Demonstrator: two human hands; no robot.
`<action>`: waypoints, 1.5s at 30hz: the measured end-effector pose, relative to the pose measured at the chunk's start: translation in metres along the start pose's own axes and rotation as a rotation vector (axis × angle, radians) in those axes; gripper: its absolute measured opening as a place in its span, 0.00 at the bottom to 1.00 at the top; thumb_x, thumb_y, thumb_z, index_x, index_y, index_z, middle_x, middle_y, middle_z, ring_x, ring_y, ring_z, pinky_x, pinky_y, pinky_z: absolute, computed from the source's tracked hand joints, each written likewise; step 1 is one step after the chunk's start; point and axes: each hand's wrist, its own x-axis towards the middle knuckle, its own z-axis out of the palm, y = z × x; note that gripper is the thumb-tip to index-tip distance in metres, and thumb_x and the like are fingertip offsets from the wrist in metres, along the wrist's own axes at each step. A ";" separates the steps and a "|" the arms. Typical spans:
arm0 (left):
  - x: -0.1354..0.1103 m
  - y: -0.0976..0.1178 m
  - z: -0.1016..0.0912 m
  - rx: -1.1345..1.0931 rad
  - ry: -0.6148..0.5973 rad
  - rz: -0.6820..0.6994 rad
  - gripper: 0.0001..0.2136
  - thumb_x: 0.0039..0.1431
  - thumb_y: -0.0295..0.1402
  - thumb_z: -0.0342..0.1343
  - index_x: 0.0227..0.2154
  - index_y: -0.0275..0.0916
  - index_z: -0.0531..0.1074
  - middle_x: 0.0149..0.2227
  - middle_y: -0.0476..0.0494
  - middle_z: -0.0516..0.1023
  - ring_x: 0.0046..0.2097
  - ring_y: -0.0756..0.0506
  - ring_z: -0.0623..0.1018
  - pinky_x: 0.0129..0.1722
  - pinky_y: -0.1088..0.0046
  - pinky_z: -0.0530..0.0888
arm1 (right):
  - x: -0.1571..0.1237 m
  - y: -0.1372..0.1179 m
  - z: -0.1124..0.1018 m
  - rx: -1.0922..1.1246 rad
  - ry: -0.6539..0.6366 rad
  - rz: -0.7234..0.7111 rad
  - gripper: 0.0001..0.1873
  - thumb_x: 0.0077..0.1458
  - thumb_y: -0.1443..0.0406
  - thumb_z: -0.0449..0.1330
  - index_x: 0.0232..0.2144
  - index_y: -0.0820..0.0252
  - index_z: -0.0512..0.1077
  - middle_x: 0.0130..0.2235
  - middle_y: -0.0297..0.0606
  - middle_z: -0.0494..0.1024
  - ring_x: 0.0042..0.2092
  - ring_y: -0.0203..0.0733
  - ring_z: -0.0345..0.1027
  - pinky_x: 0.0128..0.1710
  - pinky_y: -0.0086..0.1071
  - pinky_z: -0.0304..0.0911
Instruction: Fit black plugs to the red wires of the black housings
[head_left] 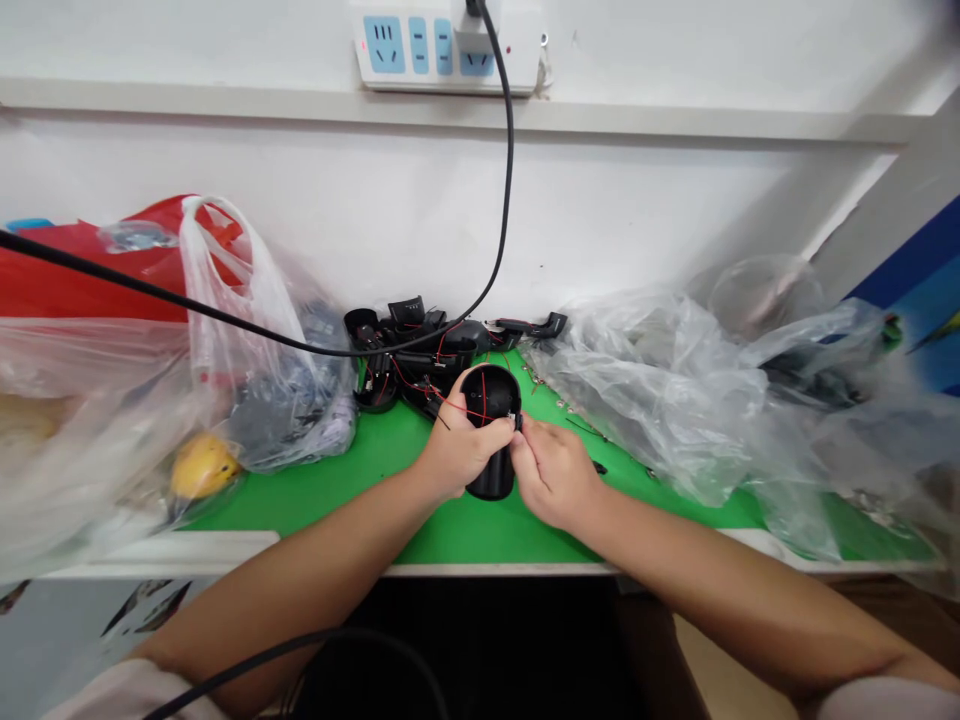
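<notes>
Black round plastic housing (489, 425) w/ thin red wires (484, 395) running over its top, held in both hands right over the green mat (480, 540), can't tell if its bottom end is touching. L hand (457, 450) is wrapped round the body, solid full grip. R hand (553, 472) is up against the housing's right side, fingertips (521, 432) pinched narrow at the rim, on a wire or some tiny part, too small to tell which. Right behind the housing is a heap of black plastic parts (409, 350) w/ more red wire, some look like the same round shells. Just right of the heap, tiny metal bits (553, 388) sit along the edge of a big crumpled clear bag (652, 400). Left of the housing there's a clear bag of dark stuff (281, 375), then a yellow lump (202, 466), and a red bag (112, 270) further back. Black cable (501, 170) drops from a power strip (442, 48) on the wall behind it all, crossing above the heap. Another black cable (315, 640) lies over the L forearm.
</notes>
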 end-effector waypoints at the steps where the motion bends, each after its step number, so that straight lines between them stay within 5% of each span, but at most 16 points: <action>1: -0.001 -0.002 -0.001 0.010 0.001 -0.010 0.25 0.43 0.27 0.62 0.48 0.39 0.68 0.31 0.50 0.74 0.30 0.50 0.72 0.35 0.74 0.71 | -0.001 0.000 0.000 -0.022 -0.011 -0.001 0.14 0.62 0.65 0.44 0.40 0.65 0.68 0.26 0.42 0.71 0.26 0.41 0.63 0.28 0.34 0.57; 9: 0.002 0.000 -0.001 -0.009 0.017 -0.053 0.23 0.42 0.28 0.62 0.44 0.39 0.66 0.31 0.52 0.73 0.30 0.51 0.74 0.34 0.74 0.73 | 0.004 -0.002 0.001 -0.081 -0.004 0.008 0.16 0.62 0.66 0.45 0.37 0.68 0.70 0.26 0.42 0.72 0.26 0.40 0.64 0.27 0.33 0.57; 13: -0.001 0.014 0.002 -0.156 -0.099 -0.287 0.22 0.45 0.32 0.60 0.43 0.43 0.60 0.27 0.54 0.71 0.23 0.49 0.74 0.23 0.71 0.74 | 0.015 0.011 -0.009 0.201 0.069 0.044 0.15 0.63 0.61 0.48 0.36 0.62 0.73 0.27 0.38 0.72 0.29 0.39 0.66 0.31 0.32 0.61; 17: -0.005 0.016 -0.001 -0.207 -0.308 -0.494 0.23 0.46 0.33 0.59 0.44 0.45 0.57 0.28 0.50 0.74 0.22 0.44 0.77 0.17 0.70 0.73 | 0.024 0.034 -0.017 0.580 0.187 0.262 0.23 0.63 0.54 0.48 0.51 0.61 0.69 0.35 0.39 0.75 0.34 0.40 0.70 0.35 0.35 0.67; 22: -0.004 0.010 -0.005 -0.244 -0.499 -0.531 0.34 0.43 0.28 0.59 0.53 0.50 0.52 0.31 0.51 0.73 0.24 0.42 0.79 0.18 0.69 0.75 | 0.026 0.044 -0.019 0.939 -0.060 0.200 0.27 0.62 0.50 0.49 0.59 0.53 0.63 0.52 0.40 0.72 0.51 0.45 0.68 0.50 0.40 0.66; 28: -0.004 0.010 -0.007 -0.219 -0.540 -0.530 0.33 0.40 0.25 0.63 0.50 0.44 0.56 0.31 0.52 0.71 0.25 0.48 0.76 0.24 0.68 0.77 | 0.023 0.045 -0.030 1.030 -0.248 0.149 0.28 0.58 0.50 0.56 0.58 0.52 0.64 0.53 0.40 0.74 0.52 0.47 0.69 0.52 0.43 0.64; 31: -0.002 0.010 -0.008 -0.123 -0.530 -0.423 0.31 0.41 0.31 0.66 0.49 0.42 0.59 0.36 0.49 0.72 0.26 0.49 0.76 0.26 0.68 0.76 | 0.024 0.052 -0.031 1.015 -0.174 0.175 0.27 0.57 0.51 0.58 0.56 0.53 0.67 0.49 0.40 0.76 0.48 0.46 0.72 0.50 0.42 0.66; 37: 0.002 0.007 -0.011 0.532 -0.308 0.184 0.30 0.44 0.39 0.66 0.51 0.38 0.66 0.50 0.39 0.74 0.50 0.39 0.75 0.52 0.58 0.70 | 0.027 0.054 -0.026 0.990 0.082 0.221 0.26 0.54 0.54 0.62 0.53 0.53 0.68 0.48 0.41 0.77 0.49 0.46 0.72 0.51 0.43 0.67; 45: -0.001 -0.006 -0.012 0.794 -0.180 0.431 0.28 0.49 0.44 0.62 0.51 0.36 0.66 0.48 0.36 0.75 0.48 0.40 0.76 0.49 0.60 0.72 | 0.025 0.046 -0.020 0.909 0.141 0.161 0.33 0.50 0.53 0.65 0.56 0.55 0.65 0.51 0.43 0.75 0.52 0.48 0.70 0.54 0.45 0.65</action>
